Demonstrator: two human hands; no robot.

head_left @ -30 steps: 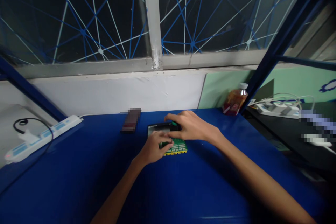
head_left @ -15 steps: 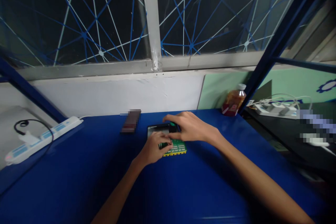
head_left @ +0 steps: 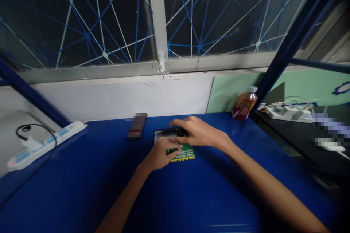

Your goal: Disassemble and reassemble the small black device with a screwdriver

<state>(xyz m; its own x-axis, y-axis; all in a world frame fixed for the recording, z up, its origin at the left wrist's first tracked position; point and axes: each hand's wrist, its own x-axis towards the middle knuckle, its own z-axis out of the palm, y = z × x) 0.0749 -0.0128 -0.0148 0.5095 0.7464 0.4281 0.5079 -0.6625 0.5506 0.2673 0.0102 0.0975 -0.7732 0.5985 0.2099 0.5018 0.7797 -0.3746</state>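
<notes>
A green circuit board [head_left: 188,150] with a yellow front edge lies on the blue table, beside a black shallow tray [head_left: 161,132] partly covered by my hands. My right hand [head_left: 198,131] arches over the board from the right, its fingers closed round the dark handle of what looks like a screwdriver [head_left: 181,131]. A thin shaft points down from it towards the board. Low over the board, my left hand [head_left: 161,153] has thumb and fingers pinched together by the shaft's lower end. Whatever sits between those fingertips is too small to make out.
A dark flat object [head_left: 137,126], partly blurred out, lies behind to the left. White power strips [head_left: 49,145] rest on the left and on the black side table [head_left: 290,114]. A bottle of orange-brown drink [head_left: 244,103] stands back right, near a blue frame post [head_left: 281,58].
The green part seen at the screwdriver's handle earlier now looks dark, under slightly shifted right fingers. Both hands stay almost in the same place; the view shifts slightly.
</notes>
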